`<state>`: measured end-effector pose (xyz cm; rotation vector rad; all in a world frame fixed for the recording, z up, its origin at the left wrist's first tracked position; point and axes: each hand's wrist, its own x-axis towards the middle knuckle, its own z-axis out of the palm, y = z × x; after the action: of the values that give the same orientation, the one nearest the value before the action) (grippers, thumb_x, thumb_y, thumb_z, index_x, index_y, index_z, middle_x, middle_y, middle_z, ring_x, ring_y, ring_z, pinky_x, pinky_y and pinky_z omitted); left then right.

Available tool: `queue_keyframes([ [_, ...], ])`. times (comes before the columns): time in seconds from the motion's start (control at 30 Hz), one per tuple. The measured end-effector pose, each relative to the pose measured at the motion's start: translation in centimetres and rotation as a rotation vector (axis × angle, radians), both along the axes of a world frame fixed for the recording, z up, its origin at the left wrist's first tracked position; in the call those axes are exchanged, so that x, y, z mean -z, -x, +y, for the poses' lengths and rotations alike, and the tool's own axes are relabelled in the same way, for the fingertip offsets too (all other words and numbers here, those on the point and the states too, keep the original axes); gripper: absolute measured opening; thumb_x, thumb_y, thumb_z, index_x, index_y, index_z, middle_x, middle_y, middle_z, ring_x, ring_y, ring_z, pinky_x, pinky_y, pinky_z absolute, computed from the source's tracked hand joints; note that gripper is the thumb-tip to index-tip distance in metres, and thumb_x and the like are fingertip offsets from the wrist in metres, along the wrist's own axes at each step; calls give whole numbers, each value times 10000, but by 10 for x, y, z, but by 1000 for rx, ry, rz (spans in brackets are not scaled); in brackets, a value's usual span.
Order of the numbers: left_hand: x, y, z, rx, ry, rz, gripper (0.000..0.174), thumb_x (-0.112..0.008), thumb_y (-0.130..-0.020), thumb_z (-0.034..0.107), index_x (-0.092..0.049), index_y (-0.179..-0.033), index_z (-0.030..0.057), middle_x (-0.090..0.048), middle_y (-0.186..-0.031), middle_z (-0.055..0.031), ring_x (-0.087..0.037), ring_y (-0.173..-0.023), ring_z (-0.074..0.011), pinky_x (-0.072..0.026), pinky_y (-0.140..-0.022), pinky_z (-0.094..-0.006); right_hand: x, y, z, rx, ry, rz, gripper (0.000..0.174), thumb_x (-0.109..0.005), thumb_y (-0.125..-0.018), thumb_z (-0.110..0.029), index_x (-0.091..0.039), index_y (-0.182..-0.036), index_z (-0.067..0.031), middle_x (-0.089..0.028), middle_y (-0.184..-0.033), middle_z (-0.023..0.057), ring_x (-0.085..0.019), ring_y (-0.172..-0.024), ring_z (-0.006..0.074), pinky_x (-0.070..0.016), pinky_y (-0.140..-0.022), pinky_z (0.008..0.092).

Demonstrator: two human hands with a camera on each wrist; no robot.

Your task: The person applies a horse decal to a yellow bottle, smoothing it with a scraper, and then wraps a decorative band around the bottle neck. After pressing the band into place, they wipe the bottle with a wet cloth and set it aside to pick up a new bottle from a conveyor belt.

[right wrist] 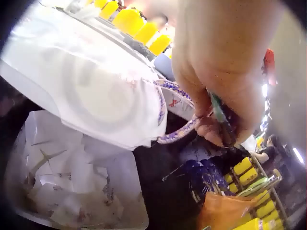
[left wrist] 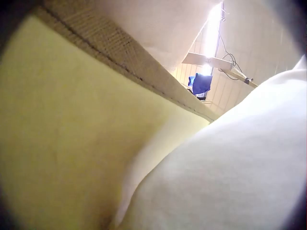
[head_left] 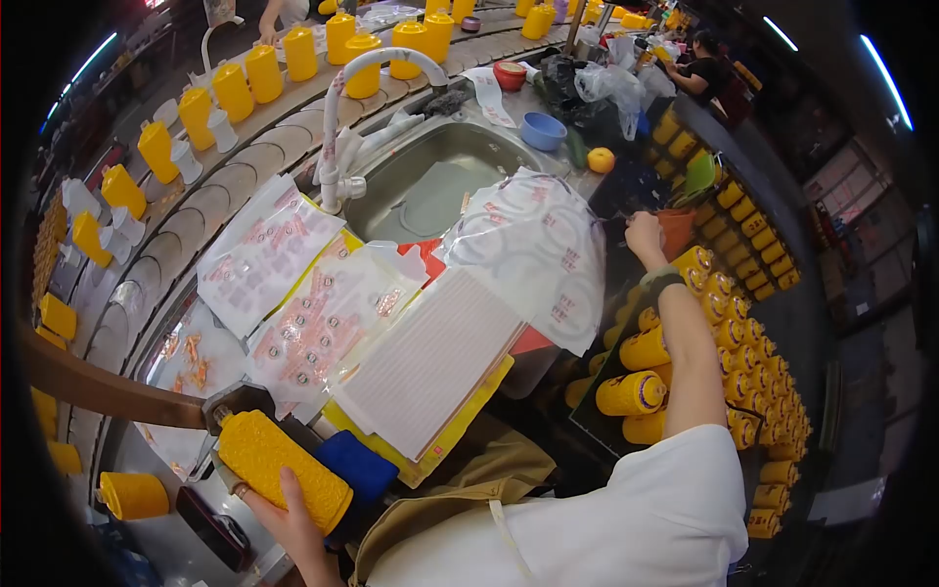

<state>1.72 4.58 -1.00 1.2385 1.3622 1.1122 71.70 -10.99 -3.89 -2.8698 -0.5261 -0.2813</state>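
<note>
Evidently, a yellow bottle (head_left: pixel 284 470) is being handled near the table's (head_left: pixel 117 445) near left corner. The left hand (head_left: pixel 293 528) has its thumb along it and fingers curled round its underside; its neck meets a brown bar's dark end piece (head_left: pixel 240 403). Moving it appears to call for a steady grip clear of that piece. A blue cloth (head_left: pixel 357 464) lies beside the bottle, obstructing its right. Next come printed sheets (head_left: pixel 318 318) and a ribbed white stack (head_left: pixel 430 362), with a sink (head_left: pixel 440 181) beyond. At the right edge, the right hand (right wrist: pixel 216 96) has curled fingers on a slim green item (right wrist: pixel 218 109), identity unclear, beside patterned loops (right wrist: pixel 178 133).
</note>
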Motion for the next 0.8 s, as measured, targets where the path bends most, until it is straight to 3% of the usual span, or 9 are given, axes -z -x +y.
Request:
queue_keyframes([
  [0.07,-3,-2,-1,-5,-8,15,715,-642,-1033,162,-237,-1591,-28,-535,-1392,-173,-583,-1161,-234,-485,-1020,-352,-16,10,18,-131,50,-150,206,-650,-927,-197,-785,-1043,-94,-743,-1063,213,-706,-1002,426,-561,-886,501],
  [0.13,-4,-5,0,-9,-16,29,717,-642,-1031,160,-236,-1591,-29,-535,-1393,-176,-583,-1164,-237,-484,-1023,-354,-62,66,63,-258,88,-32,242,-631,-930,-218,-781,-1081,-104,-738,-1099,200,-703,-1029,399,-557,-906,491],
  [0.33,9,9,1,8,-21,77,742,-631,-1037,146,-198,-1628,34,-529,-1423,-152,-580,-1185,-229,-492,-1007,-349,-70,155,208,-891,-3,156,273,-632,-853,-101,-797,-1064,-145,-754,-1056,194,-726,-1004,387,-568,-914,476],
  [0.43,-4,3,-3,-4,-38,74,747,-670,-1007,139,-239,-1592,-36,-528,-1405,-190,-575,-1191,-245,-462,-1046,-358,-76,197,269,-857,-6,186,235,-642,-847,-110,-806,-1013,-127,-761,-1029,182,-732,-971,390,-574,-900,484],
  [0.47,-8,1,-3,10,-20,92,768,-681,-998,134,-230,-1596,-34,-529,-1403,-190,-572,-1197,-241,-462,-1045,-358,-52,187,295,-806,-14,101,178,-718,-891,-242,-809,-1018,-158,-759,-970,167,-732,-906,379,-576,-815,478],
  [0.57,-12,-4,-2,3,2,48,830,-694,-973,97,-183,-1617,-21,-512,-1415,-192,-561,-1223,-236,-462,-1050,-365,0,172,345,-784,124,54,181,-715,-901,-248,-809,-1018,-147,-763,-975,169,-736,-938,380,-582,-843,483],
  [0.7,-9,-3,1,39,-27,64,886,-684,-938,20,-135,-1633,-2,-464,-1459,-190,-553,-1243,-247,-460,-1067,-374,43,181,348,-845,374,71,273,-719,-854,-256,-790,-965,-17,-752,-985,242,-737,-951,402,-583,-876,510],
  [0.77,-6,0,2,98,-13,10,918,-706,-924,37,-126,-1634,-10,-466,-1451,-196,-537,-1254,-260,-438,-1087,-383,89,155,363,-871,292,38,308,-721,-824,-261,-782,-934,20,-745,-956,269,-738,-917,421,-585,-859,509],
  [0.8,-2,5,1,124,-36,111,938,-723,-919,62,-120,-1631,-23,-466,-1441,-202,-516,-1265,-271,-411,-1106,-389,49,172,362,-994,468,117,323,-716,-820,-269,-779,-927,30,-742,-932,273,-733,-876,443,-588,-829,496],
])
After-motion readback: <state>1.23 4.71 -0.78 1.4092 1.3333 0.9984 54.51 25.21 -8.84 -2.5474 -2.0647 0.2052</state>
